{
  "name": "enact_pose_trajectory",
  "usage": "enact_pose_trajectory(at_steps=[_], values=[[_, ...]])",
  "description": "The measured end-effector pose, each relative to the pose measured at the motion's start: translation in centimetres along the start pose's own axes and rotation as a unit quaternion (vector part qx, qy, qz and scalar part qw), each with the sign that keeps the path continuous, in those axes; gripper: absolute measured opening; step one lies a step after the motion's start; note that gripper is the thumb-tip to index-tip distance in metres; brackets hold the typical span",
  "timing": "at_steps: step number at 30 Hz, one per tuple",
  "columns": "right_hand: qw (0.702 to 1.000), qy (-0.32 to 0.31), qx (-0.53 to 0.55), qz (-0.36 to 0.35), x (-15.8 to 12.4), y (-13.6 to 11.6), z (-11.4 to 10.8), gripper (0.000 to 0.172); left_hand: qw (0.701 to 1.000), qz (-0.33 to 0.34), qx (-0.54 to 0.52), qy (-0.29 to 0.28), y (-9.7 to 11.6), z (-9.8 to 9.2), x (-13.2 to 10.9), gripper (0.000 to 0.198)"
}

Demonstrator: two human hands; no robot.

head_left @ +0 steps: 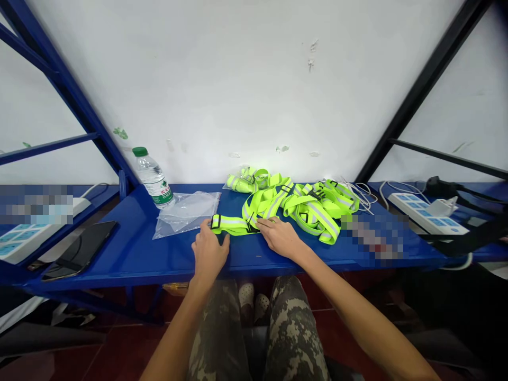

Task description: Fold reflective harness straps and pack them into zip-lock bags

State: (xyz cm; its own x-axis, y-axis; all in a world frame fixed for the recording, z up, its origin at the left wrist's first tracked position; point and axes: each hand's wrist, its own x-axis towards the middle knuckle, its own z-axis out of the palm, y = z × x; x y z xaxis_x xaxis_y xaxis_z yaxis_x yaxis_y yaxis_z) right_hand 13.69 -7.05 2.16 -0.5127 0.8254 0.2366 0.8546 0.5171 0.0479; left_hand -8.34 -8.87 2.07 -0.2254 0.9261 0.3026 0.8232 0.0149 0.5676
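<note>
A neon-yellow reflective strap (232, 224) with a grey stripe and black buckles lies folded in a short flat length on the blue table. My left hand (208, 250) grips its left end by the buckle, thumb toward me. At its right end my right hand (281, 238) has its fingers together on the strap; the fingertips are partly hidden. Just beyond and to the right is a loose heap of similar reflective straps (313, 211). Behind them, a strap bundle (242, 182) sits in clear plastic.
Clear plastic bags (186, 211) lie left of the strap, beside a water bottle (153, 180) with a green cap. A black phone (81, 248) rests at the table's left. White power strips (426, 214) and cables flank both sides. A wall stands behind the blue table (159, 262).
</note>
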Motion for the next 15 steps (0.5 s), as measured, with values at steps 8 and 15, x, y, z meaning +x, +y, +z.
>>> enact_pose_trajectory(at_steps=[8,15], values=[[0.999,0.023,0.029,-0.010,-1.3,-0.4,0.3,0.045,0.889,-0.030,-0.456,-0.021,2.7,2.7,0.2,0.060],[0.997,0.037,0.064,-0.004,-1.5,-0.4,0.7,0.038,0.944,0.179,-0.276,-0.008,4.9,4.2,0.1,0.022]])
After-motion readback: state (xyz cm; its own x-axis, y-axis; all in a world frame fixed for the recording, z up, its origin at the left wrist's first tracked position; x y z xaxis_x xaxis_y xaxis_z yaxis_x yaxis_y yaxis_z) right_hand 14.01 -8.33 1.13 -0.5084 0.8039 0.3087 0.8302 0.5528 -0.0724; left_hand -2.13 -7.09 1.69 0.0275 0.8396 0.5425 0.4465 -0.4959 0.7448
